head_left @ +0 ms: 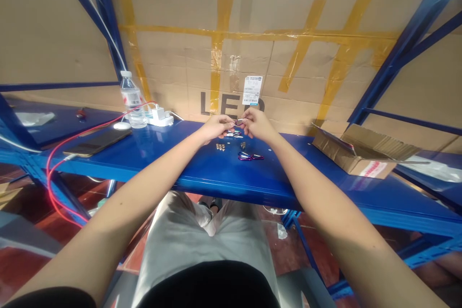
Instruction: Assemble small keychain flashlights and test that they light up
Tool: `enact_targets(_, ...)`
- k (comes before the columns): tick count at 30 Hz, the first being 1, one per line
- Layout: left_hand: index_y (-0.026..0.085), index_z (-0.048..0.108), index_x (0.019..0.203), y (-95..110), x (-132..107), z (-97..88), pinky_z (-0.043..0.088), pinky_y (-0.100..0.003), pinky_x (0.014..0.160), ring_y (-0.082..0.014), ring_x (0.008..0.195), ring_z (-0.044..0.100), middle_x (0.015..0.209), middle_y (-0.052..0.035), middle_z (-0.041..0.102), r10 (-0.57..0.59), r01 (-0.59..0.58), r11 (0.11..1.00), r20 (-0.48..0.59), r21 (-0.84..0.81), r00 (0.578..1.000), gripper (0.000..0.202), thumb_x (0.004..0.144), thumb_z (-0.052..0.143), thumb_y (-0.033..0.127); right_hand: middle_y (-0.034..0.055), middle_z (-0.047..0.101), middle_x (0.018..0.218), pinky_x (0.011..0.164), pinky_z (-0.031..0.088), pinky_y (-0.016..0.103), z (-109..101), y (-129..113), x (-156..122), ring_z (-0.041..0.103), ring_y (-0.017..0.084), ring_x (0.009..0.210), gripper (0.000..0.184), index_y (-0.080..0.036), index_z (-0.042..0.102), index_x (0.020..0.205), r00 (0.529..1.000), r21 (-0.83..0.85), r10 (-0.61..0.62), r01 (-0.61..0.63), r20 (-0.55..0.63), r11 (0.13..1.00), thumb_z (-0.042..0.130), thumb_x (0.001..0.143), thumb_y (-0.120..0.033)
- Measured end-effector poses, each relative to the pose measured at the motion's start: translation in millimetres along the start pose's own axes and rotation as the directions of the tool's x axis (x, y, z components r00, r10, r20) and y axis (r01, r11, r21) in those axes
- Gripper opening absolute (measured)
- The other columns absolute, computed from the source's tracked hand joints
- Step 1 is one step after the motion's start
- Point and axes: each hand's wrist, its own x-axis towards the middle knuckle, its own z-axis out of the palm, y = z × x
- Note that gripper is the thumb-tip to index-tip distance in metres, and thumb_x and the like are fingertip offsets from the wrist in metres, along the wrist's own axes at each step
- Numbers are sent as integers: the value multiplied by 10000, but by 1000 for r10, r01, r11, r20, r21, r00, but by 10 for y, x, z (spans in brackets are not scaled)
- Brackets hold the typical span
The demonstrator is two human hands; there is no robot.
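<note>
My left hand (216,127) and my right hand (257,124) meet above the blue shelf (202,168), fingers pinched together on a small metal clip-like piece (238,122) held between them. Just under the hands lie more small metal parts (233,133). Closer to me on the shelf sit a few tiny brass-coloured nuts (220,146), another small metal bit (243,145) and purple carabiner clips (250,156). What exactly the held piece is I cannot make out.
A water bottle (131,100), a white charger block (159,116) with a red cable (54,168) and a dark phone (96,143) lie at the left. An open cardboard box (363,154) sits at the right. A taped cardboard sheet (260,48) backs the shelf.
</note>
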Motion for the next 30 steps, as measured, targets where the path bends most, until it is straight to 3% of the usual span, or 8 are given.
enact_targets(6,76,737,959,-85,108,-70,492,-244,673,-92,648,605,774,-44,699,39,-43,998,-99,-46,994,211,818,642,-48,26,664,715,449,480,291,-35,74,43,606,171,535,150,-237,482,874,996,55,64,-61,-59,997,626,879,-195)
enact_targets(9,87,751,955,-101,122,-90,534,-285,757,-108,674,633,805,-51,725,72,-77,997,-154,-25,985,180,793,719,16,52,700,801,668,575,365,-47,52,21,677,210,724,89,-216,549,847,996,-104,11,-21,-93,994,635,870,-213)
enact_targets(11,108,775,952,-99,112,-84,548,-307,814,-135,748,669,856,-55,748,125,-121,992,-170,31,977,207,757,760,43,79,732,932,861,562,404,-40,8,-7,692,239,920,61,-195,630,857,991,-237,-86,59,-106,970,656,872,-248)
enact_targets(13,127,797,901,-90,94,-67,555,-332,876,-170,848,697,923,-66,771,197,-185,979,-155,87,968,194,725,773,49,98,751,1037,942,526,398,-26,-46,-40,683,248,1021,100,-179,694,914,988,-267,-132,108,-74,958,660,886,-269)
enact_targets(15,142,801,803,-80,79,-50,559,-362,931,-198,926,710,983,-79,784,283,-270,956,-116,112,952,122,716,765,64,99,772,1006,907,525,364,-13,-100,-71,697,235,981,130,-163,715,958,995,-206,-103,103,12,973,637,915,-257)
enact_targets(20,179,799,692,-86,69,-41,564,-429,986,-237,971,726,990,-94,795,419,-416,907,-47,71,907,59,715,770,133,34,700,643,675,524,300,-9,-188,-127,693,190,651,112,-137,675,964,979,26,51,-58,199,998,569,957,-171)
enact_targets(26,162,800,825,-111,81,15,507,-463,1079,-251,1026,731,989,-105,802,352,-357,928,-66,-108,934,93,820,736,229,-15,583,527,500,465,251,58,-197,-144,652,164,510,176,-176,564,776,954,139,159,-199,254,970,567,852,-17)
enact_targets(30,135,759,976,-118,123,7,458,-474,1132,-301,1179,698,1117,-173,782,226,-229,889,-55,-397,973,412,965,588,509,-71,458,498,419,434,256,185,-204,-143,475,111,385,250,-220,470,751,951,187,201,-248,236,950,537,851,-2)
